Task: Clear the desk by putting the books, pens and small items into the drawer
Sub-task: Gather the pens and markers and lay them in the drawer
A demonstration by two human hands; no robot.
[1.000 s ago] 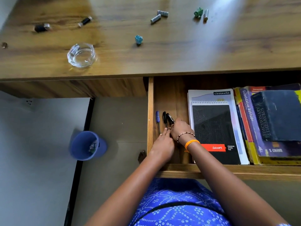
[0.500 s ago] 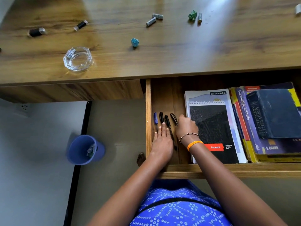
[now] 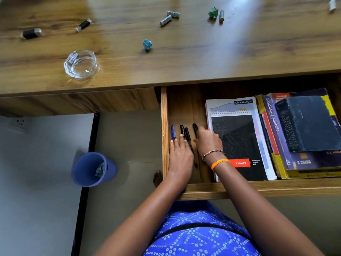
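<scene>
- The drawer (image 3: 164, 126) stands pulled out under the worktop's (image 3: 184, 58) front edge, and both hands are inside it at its left end.
- The left hand (image 3: 180, 155) lies flat, fingers straight and together, on the drawer floor over the pens; its fingertips touch the lower ends of the blue pen (image 3: 173, 132) and a black pen (image 3: 182, 130).
- The right hand (image 3: 208, 142) has its grip curled round another black pen (image 3: 195, 128), next to the spiral pad (image 3: 238, 143) — a beaded bracelet and an orange band sit on that wrist.
- A fourth pen (image 3: 188, 135), black, lies between the two hands, running back along the drawer floor.
- The books (image 3: 302, 130) are stacked at the drawer's right end, a dark dictionary on top, touching the spiral pad's right side.
- Still on the worktop: a glass ashtray (image 3: 81, 64) near the front left, two black-and-silver cylinders (image 3: 31, 33) at the far left, two grey cylinders (image 3: 168, 17) toward the back centre, a blue crumpled bit (image 3: 147, 44) and a green one (image 3: 213, 12).
- On the floor — a blue bin (image 3: 92, 169) left of the drawer.
</scene>
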